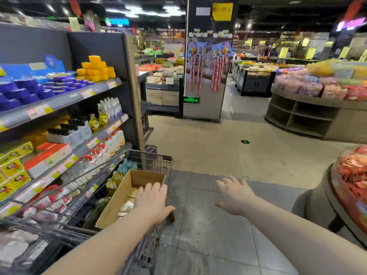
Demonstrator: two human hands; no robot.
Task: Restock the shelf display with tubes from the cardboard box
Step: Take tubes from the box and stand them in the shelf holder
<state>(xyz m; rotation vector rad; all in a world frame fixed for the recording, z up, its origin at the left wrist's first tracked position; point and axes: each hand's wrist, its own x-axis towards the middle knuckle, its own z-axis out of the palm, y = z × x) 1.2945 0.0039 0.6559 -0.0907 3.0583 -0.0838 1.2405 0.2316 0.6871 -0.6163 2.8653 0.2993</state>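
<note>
**Nearly empty box, both hands free**

On the far left we see the grey metal shelf display (pixel 65 100) with blue tubs, yellow blocks and white bottles on its rows. Lower down, close beside it, stands our dark wire shopping cart (pixel 156 161). Inside the cart sits the open brown cardboard box (pixel 117 197). A few pale, whitish packs (pixel 126 207) lie on its floor. We think these are the tubes, but they are too blurry to be sure.

Our left hand (pixel 152 201) hangs over the right edge of the box with its fingers spread. It holds nothing. Further right, our right hand (pixel 234 195) floats over the grey floor tiles (pixel 208 225), also spread wide and holding nothing. It is well apart from the box.

We guess the tubes are light and a bit soft, so a hard squeeze could dent them. Smooth plastic can slip, so we should pinch each one around its middle, or near the stiff cap end. The box looks light now too, and its thin walls will bend, so we would lift it from below, not by one flap.
</note>
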